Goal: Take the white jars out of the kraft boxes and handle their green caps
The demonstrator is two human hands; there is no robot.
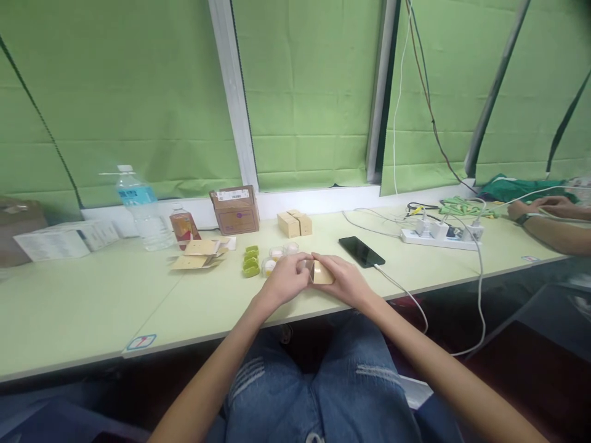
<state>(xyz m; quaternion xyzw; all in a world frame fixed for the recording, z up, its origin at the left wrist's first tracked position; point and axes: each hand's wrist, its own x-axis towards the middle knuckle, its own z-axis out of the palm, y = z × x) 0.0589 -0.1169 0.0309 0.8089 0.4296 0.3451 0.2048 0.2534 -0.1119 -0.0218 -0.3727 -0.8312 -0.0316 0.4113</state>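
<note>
Between my hands, just above the table's front edge, is a small tan cardboard box (323,274). My right hand (344,278) wraps around its right side. My left hand (290,277) has its fingers pinched at the box's left end, which looks open; whether they grip a flap or something else is hidden. Behind my left hand stand several small clear round containers (277,252) with pale contents. Left of them is a row of small green cups (250,261). Flattened tan box blanks (197,255) lie stacked farther left. Folded tan boxes (294,224) stand at the back.
A black phone (362,251) with a white cable lies right of my hands. A power strip (441,239) with plugs is farther right, near another person's hands (540,209). A water bottle (141,209), a drink bottle (183,226) and a brown carton (235,210) stand at the back left.
</note>
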